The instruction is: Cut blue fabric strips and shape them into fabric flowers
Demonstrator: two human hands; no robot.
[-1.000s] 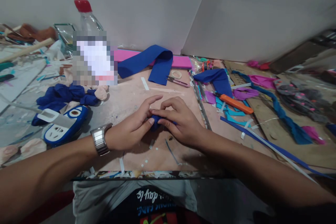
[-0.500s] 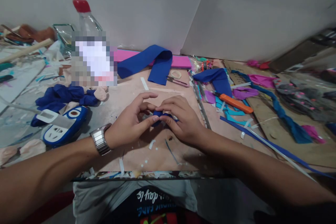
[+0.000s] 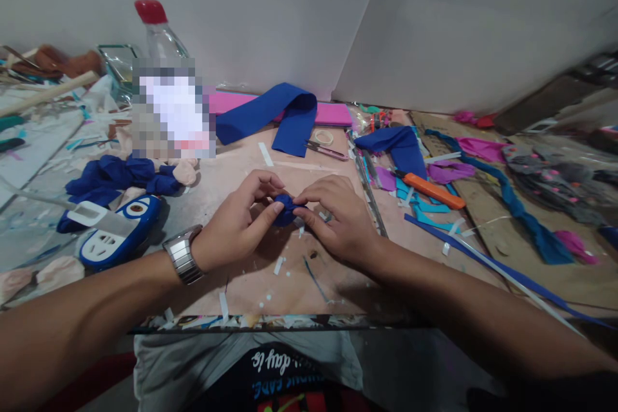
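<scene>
Between my two hands, low over the table mat, is a small rounded piece of gathered blue fabric (image 3: pixel 284 211). My left hand (image 3: pixel 251 209) pinches its left side between thumb and fingers, a metal watch (image 3: pixel 184 257) on that wrist. From the right, my right hand (image 3: pixel 335 215) grips the same fabric with thumb and index fingertips. Part of the piece is hidden behind the fingertips. Beyond the hands lie a folded blue fabric strip (image 3: pixel 294 109), a pair of tweezers (image 3: pixel 327 150) and a roll of tape (image 3: pixel 322 136).
To the left sit a blue and white power strip (image 3: pixel 120 235) with a plug, and bunched blue fabric (image 3: pixel 120 174). A red-capped bottle (image 3: pixel 161 38) stands behind. On the right are an orange cutter (image 3: pixel 432 189), coloured fabric scraps (image 3: pixel 451 170) and cardboard (image 3: pixel 487 219).
The blue fabric between my hands has turned and now shows as a rounded shape. My fingers have shifted slightly around it; the surroundings look the same.
</scene>
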